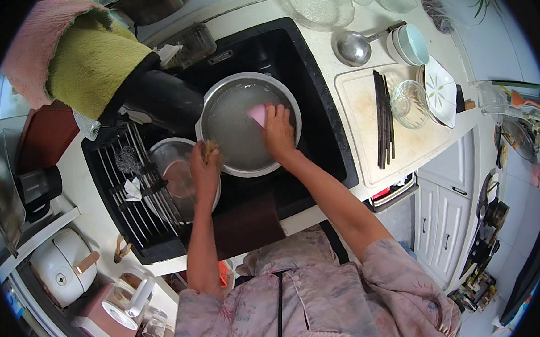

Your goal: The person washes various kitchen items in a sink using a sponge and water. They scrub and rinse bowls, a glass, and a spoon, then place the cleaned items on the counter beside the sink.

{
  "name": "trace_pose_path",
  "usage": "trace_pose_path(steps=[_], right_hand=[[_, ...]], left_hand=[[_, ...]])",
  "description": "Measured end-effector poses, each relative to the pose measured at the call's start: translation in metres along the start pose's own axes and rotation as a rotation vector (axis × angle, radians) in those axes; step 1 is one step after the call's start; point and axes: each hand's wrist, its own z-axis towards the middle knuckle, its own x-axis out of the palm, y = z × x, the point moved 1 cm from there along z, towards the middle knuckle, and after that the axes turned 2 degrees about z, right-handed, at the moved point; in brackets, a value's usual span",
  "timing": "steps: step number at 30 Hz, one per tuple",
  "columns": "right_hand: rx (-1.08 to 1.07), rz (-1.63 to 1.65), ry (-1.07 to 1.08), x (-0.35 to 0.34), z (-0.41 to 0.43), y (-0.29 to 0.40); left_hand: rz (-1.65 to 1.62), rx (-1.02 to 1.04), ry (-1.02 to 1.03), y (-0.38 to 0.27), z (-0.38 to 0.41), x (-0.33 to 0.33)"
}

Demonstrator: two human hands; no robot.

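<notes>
A round metal basin (247, 173) of cloudy water stands in the black sink (315, 119). Inside it my right hand (279, 133) grips a pink bowl (257, 115), tilted at the water's surface. Only part of the bowl shows past my fingers. My left hand (204, 170) pinches a yellowish fibrous scrubber (211, 149) at the basin's left rim. Below that hand sits a second metal basin (159, 147), holding a round pinkish item (177, 178) that is partly covered by a metal drying rack (134, 186).
A black faucet (168, 98) draped with a yellow-green towel (89, 63) overhangs the sink's left side. To the right, black chopsticks (382, 120) and a glass bowl (409, 104) lie on a cutting board (363, 93). A ladle (353, 48) and stacked bowls (413, 44) sit behind.
</notes>
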Motion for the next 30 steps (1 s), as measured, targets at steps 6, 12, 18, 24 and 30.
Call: trace_pose_path(steps=[6, 12, 18, 24, 30], right_hand=[[0.440, 0.869, 0.387, 0.085, -0.017, -0.029], [0.790, 1.448, 0.698, 0.040, -0.002, -0.012], [0.987, 1.757, 0.804, 0.052, -0.008, 0.033], [0.928, 1.447, 0.997, 0.004, -0.013, 0.035], [-0.297, 0.060, 0.068, -0.058, -0.021, 0.048]], left_hand=[[-0.180, -0.137, -0.034, 0.003, -0.035, -0.010], [-0.423, -0.305, -0.052, 0.010, -0.042, -0.024], [-0.482, -0.361, -0.071, 0.002, -0.038, -0.025], [-0.438, -0.333, -0.096, 0.019, -0.034, -0.024], [-0.285, -0.209, -0.018, -0.007, -0.024, -0.007]])
